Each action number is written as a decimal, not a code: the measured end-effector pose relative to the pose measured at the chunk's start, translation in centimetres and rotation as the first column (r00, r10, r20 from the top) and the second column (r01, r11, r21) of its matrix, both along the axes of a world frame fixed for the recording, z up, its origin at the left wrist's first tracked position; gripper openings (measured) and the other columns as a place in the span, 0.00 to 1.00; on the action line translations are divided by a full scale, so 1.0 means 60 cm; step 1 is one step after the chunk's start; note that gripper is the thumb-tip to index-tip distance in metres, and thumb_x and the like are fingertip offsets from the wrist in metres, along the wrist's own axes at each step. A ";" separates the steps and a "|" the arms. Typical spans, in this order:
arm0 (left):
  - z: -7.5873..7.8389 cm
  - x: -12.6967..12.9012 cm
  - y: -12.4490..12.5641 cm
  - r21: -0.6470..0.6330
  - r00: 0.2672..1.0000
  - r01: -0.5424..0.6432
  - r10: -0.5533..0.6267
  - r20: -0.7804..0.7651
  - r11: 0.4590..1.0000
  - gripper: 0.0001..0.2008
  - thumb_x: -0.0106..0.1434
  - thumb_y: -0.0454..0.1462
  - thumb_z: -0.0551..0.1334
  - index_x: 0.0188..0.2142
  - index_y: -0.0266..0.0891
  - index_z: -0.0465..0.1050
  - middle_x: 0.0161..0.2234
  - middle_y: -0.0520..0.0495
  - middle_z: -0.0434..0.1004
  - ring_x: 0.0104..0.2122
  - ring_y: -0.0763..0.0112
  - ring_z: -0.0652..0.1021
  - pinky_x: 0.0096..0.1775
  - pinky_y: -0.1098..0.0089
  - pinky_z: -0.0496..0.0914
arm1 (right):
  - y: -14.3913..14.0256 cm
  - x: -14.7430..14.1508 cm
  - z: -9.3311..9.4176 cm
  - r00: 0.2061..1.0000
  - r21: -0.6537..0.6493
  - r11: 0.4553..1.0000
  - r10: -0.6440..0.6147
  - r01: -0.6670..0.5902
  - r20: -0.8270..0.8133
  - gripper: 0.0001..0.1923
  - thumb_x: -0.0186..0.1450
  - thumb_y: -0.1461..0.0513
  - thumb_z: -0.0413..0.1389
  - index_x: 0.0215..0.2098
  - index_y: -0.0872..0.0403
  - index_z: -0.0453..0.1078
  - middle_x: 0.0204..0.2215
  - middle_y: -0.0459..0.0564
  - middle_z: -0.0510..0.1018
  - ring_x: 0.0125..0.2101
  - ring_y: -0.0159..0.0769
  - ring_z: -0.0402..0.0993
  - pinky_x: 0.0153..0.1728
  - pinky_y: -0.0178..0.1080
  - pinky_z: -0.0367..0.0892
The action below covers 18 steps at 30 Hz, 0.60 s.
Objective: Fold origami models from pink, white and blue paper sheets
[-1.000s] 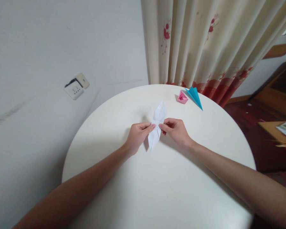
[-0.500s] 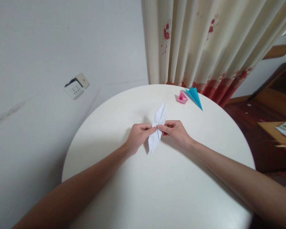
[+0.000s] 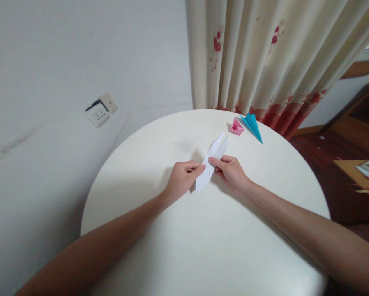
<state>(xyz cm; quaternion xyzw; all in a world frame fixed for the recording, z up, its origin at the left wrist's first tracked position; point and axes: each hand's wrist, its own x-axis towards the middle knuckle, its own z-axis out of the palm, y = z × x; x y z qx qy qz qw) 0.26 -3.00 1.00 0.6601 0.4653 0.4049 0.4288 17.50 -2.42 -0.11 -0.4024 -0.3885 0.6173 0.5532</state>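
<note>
Now, left hand [image 3: 182, 179]: you're pinching white folded paper [image 3: 211, 159] mid-length;
Right hand [image 3: 230, 172]: pinching opposite edge;
Long axis: running away-right, between both hands.

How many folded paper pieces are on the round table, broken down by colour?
White: 1, the long narrow folded white paper piece, pinched between the left hand and right hand.
Pink: 1, the small folded pink paper piece.
Blue: 1, the pointed folded blue paper piece.
Total: 3.

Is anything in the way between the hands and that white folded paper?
Nothing visible. The left hand and right hand already pinch the white paper at its middle. The pink and blue pieces lie apart, farther back.
</note>
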 end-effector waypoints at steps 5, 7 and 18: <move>0.004 0.002 -0.004 0.006 0.999 -0.043 0.043 -0.021 0.999 0.12 0.60 0.43 0.65 0.28 0.35 0.80 0.27 0.47 0.79 0.27 0.70 0.75 0.29 0.73 0.66 | 0.006 0.003 0.000 0.997 -0.022 0.999 -0.030 0.029 -0.073 0.14 0.49 0.55 0.70 0.24 0.56 0.75 0.20 0.44 0.71 0.22 0.28 0.56 0.24 0.36 0.52; 0.006 0.002 -0.006 0.032 0.997 -0.078 0.078 -0.024 0.996 0.12 0.59 0.43 0.66 0.27 0.36 0.79 0.27 0.48 0.79 0.25 0.71 0.75 0.28 0.73 0.65 | 0.008 0.003 -0.001 0.995 -0.014 1.000 -0.025 0.024 -0.092 0.15 0.48 0.55 0.71 0.24 0.56 0.75 0.21 0.44 0.71 0.22 0.28 0.56 0.24 0.35 0.52; 0.030 0.004 -0.025 0.376 0.989 -0.063 0.107 -0.097 0.924 0.08 0.60 0.39 0.66 0.39 0.40 0.81 0.35 0.46 0.79 0.36 0.68 0.76 0.39 0.70 0.68 | 0.000 -0.001 0.004 0.997 0.102 0.993 0.058 -0.052 -0.055 0.14 0.50 0.54 0.70 0.25 0.55 0.77 0.24 0.46 0.74 0.23 0.28 0.59 0.24 0.35 0.56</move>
